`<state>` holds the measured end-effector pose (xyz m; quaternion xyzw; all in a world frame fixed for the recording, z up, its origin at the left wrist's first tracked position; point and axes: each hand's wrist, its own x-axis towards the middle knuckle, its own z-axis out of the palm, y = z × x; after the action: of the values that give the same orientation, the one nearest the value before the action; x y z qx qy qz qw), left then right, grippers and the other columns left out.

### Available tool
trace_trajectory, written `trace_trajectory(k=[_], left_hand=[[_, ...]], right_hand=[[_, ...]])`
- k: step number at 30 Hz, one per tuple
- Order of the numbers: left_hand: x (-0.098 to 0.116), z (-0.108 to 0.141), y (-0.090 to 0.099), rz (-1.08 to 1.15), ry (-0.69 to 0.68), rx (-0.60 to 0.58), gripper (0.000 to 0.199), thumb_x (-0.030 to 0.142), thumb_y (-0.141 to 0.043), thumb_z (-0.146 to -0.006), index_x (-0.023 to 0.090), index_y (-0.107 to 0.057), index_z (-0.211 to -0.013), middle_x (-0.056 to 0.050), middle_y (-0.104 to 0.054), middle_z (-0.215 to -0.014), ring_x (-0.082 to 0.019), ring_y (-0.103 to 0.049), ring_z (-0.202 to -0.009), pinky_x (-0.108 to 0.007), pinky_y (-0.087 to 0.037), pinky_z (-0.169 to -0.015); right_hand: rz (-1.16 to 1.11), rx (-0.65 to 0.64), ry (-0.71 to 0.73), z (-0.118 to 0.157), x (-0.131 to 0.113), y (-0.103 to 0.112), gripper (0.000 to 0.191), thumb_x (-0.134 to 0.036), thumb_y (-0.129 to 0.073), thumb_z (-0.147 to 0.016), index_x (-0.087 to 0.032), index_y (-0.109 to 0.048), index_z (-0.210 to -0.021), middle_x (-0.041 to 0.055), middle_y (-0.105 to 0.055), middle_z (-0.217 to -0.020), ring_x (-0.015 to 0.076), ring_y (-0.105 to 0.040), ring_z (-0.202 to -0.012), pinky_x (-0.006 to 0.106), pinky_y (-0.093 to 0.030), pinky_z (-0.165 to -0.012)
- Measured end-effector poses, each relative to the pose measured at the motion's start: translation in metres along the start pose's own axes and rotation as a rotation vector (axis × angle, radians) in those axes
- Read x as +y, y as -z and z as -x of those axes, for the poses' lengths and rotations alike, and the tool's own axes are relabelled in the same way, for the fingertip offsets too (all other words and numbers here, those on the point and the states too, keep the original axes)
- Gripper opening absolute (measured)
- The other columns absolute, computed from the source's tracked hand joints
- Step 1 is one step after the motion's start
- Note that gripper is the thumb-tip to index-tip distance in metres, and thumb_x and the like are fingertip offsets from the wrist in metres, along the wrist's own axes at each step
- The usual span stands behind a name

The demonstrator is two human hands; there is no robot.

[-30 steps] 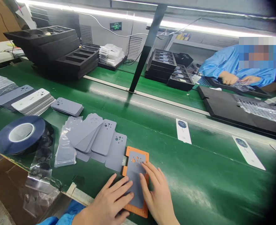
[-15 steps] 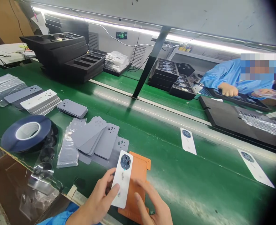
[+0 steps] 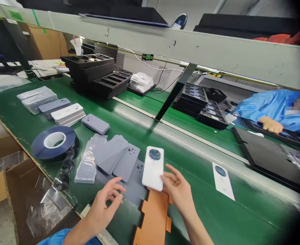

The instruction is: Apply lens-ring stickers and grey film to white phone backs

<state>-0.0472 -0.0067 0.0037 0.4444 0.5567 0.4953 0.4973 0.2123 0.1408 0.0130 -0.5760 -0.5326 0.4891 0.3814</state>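
Observation:
My right hand grips a white phone back cover by its lower right edge, fingertips pinched there. The cover has a dark round camera area near its top and is held tilted above the upper end of an orange fixture plate. To the left of the cover is my left hand, holding nothing, with its fingers apart and curled a little. Beside it lie fanned grey phone-back sheets with camera holes. Another white back cover lies on the green belt to the right.
A blue tape roll, clear bagged sheets, a grey stack and a white stack lie at left. Black trays stand behind. A slanted post rises mid-table. Across the belt sits a co-worker in a blue sleeve.
My left hand has let go of the white back cover and drawn away. My right hand now holds it, higher and farther right. The view has tilted up and turned left.

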Motion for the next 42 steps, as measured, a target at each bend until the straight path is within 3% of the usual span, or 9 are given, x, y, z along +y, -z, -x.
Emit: trace_trajectory(k=[5,10,14,19,24,28,33,38,42], left_hand=[[0.008,0.002,0.063,-0.264,-0.188,0.387,0.033,0.042,-0.056,-0.098,0.018,-0.069,-0.116,-0.006,-0.072,-0.087,-0.017,-0.064,-0.068,-0.027,-0.055,-0.064],[0.017,0.011,0.128,-0.547,-0.238,0.749,0.033,0.043,-0.057,-0.094,0.018,-0.072,-0.108,-0.003,-0.069,-0.078,-0.016,-0.056,-0.061,-0.027,-0.049,-0.06],[0.017,0.017,0.164,-0.619,-0.158,0.82,0.034,0.041,-0.053,-0.093,0.018,-0.072,-0.109,-0.006,-0.07,-0.087,-0.02,-0.061,-0.071,-0.032,-0.051,-0.071],[0.014,0.023,0.186,-0.571,-0.008,0.654,0.032,0.031,-0.049,-0.086,0.018,-0.076,-0.097,-0.008,-0.074,-0.088,-0.024,-0.07,-0.08,-0.033,-0.054,-0.074],[0.039,0.037,0.19,-0.412,0.163,0.242,0.024,0.036,-0.062,-0.082,0.019,-0.078,-0.079,-0.003,-0.072,-0.068,-0.019,-0.066,-0.051,-0.024,-0.048,-0.047],[0.054,0.043,0.179,-0.324,0.231,0.104,0.031,0.04,-0.073,-0.081,0.017,-0.079,-0.102,-0.007,-0.076,-0.083,-0.02,-0.07,-0.059,-0.022,-0.047,-0.044],[0.045,0.031,0.146,-0.235,0.294,0.152,0.056,0.046,-0.078,-0.079,0.014,-0.07,-0.125,-0.004,-0.069,-0.09,-0.016,-0.068,-0.055,-0.021,-0.046,-0.041],[0.031,0.017,0.121,-0.253,0.282,0.284,0.067,0.05,-0.081,-0.073,0.013,-0.067,-0.126,0.0,-0.064,-0.08,-0.014,-0.065,-0.048,-0.019,-0.041,-0.036],[0.023,0.012,0.112,-0.315,0.265,0.321,0.065,0.052,-0.081,-0.074,0.014,-0.067,-0.124,0.002,-0.063,-0.076,-0.014,-0.064,-0.045,-0.019,-0.038,-0.035]], right_hand=[[0.28,0.214,-0.044,-0.114,-0.015,0.032,0.06,-0.036,-0.066,-0.076,-0.007,-0.064,-0.128,0.0178,-0.08,-0.099,0.0265,-0.077,-0.081,0.038,-0.062,-0.078],[0.554,0.284,-0.07,-0.153,-0.025,0.045,0.037,-0.032,-0.063,-0.07,-0.014,-0.073,-0.1,0.023,-0.079,-0.097,0.0479,-0.069,-0.112,0.06,-0.051,-0.096],[0.709,0.263,-0.061,-0.159,-0.021,0.049,0.025,-0.039,-0.065,-0.069,-0.021,-0.072,-0.084,0.0276,-0.075,-0.106,0.0572,-0.064,-0.114,0.066,-0.049,-0.086],[0.885,0.15,0.138,-0.133,-0.023,0.032,0.028,-0.05,-0.06,-0.08,-0.029,-0.076,-0.09,0.0242,-0.075,-0.106,0.0367,-0.074,-0.085,0.048,-0.05,-0.069],[0.709,-0.027,0.228,-0.062,-0.045,-0.023,0.044,-0.059,-0.059,-0.075,-0.026,-0.077,-0.098,0.0114,-0.08,-0.093,0.0325,-0.073,-0.075,0.045,-0.054,-0.071],[0.464,-0.336,0.368,0.007,-0.066,-0.075,0.033,-0.054,-0.063,-0.08,-0.027,-0.08,-0.09,0.0069,-0.08,-0.092,0.0276,-0.073,-0.081,0.04,-0.056,-0.08],[0.174,-0.743,0.281,0.071,-0.075,-0.142,0.028,-0.038,-0.061,-0.092,-0.023,-0.078,-0.109,0.0064,-0.078,-0.102,0.0224,-0.073,-0.087,0.032,-0.057,-0.079],[-0.031,-0.877,0.141,0.085,-0.057,-0.199,0.026,-0.028,-0.063,-0.09,-0.02,-0.074,-0.112,0.0047,-0.077,-0.099,0.0189,-0.073,-0.082,0.026,-0.054,-0.069],[-0.156,-0.908,-0.016,0.077,-0.037,-0.223,0.026,-0.017,-0.061,-0.086,-0.018,-0.072,-0.11,0.0024,-0.076,-0.086,0.0184,-0.073,-0.077,0.027,-0.054,-0.069]])
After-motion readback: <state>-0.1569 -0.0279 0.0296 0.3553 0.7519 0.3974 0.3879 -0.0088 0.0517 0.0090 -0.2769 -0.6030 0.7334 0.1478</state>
